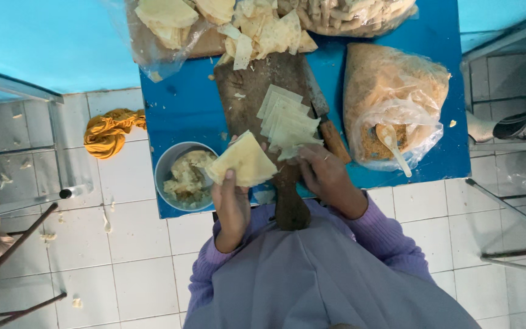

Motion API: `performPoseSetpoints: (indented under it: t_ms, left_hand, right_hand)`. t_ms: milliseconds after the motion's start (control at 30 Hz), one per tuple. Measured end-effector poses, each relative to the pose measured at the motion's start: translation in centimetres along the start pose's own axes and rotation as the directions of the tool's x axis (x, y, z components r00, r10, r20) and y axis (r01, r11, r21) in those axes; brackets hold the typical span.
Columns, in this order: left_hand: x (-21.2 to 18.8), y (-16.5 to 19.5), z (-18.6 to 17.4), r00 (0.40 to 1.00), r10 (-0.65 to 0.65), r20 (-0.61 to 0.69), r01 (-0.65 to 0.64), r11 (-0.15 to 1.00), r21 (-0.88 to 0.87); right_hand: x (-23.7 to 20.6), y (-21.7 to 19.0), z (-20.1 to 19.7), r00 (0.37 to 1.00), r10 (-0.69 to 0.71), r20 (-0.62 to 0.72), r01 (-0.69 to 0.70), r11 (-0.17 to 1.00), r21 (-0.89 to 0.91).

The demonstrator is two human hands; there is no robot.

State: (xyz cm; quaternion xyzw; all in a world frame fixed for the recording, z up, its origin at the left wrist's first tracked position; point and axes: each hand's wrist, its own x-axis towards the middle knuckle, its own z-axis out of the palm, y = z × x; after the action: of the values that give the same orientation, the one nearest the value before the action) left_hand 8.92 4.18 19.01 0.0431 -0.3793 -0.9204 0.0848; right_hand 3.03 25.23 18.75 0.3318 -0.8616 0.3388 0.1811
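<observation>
The left hand [231,204] pinched a folded pastry wrapper [243,161] while the right hand's [322,173] fingers pressed the wrapper stack [287,122]; loosening could spill filling.

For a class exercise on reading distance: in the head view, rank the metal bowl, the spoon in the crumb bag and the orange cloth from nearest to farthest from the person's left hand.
From the left hand:
1. Metal bowl, just beside it on the table.
2. Spoon, across the board in the crumb bag.
3. Orange cloth, on the floor off the table; close to the spoon's distance.

I'm seeing the folded pastry sheet [243,161]: pale yellow, triangular, tilted, point up, pinched in the left hand [231,204] above the board's handle | stack of pastry strips [287,123]: cream, fanned like cards on the dark wooden cutting board [257,91], right hand [322,172] at its lower edge, probably touching.
</observation>
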Motion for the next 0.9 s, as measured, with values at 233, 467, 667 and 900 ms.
performPoseSetpoints:
  t_ms: [233,467,667,900]
  left_hand:
    - [-0.4,-1.3,-1.2,1.0,-0.012,-0.016,0.012,1.0,-0.004]
    - [-1.4,-4.7,-3.0,0.987,-0.151,0.06,0.152,0.988,-0.014]
    - [-0.4,-3.8,-2.0,0.989,-0.134,0.054,0.135,0.991,-0.011]
    - [0.1,-2.3,-0.8,0.999,-0.035,0.041,0.035,0.999,-0.011]
  right_hand:
    - [-0.7,-0.9,0.4,0.999,-0.044,0.029,0.043,0.999,0.017]
    - [-0.2,-2.6,-1.1,0.969,0.248,-0.009,-0.236,0.932,0.274]
    - [0.9,-2.6,-1.4,0.969,0.243,0.044,-0.244,0.919,0.309]
    - [0.4,-3.7,-0.3,0.942,0.283,0.179,-0.317,0.925,0.209]
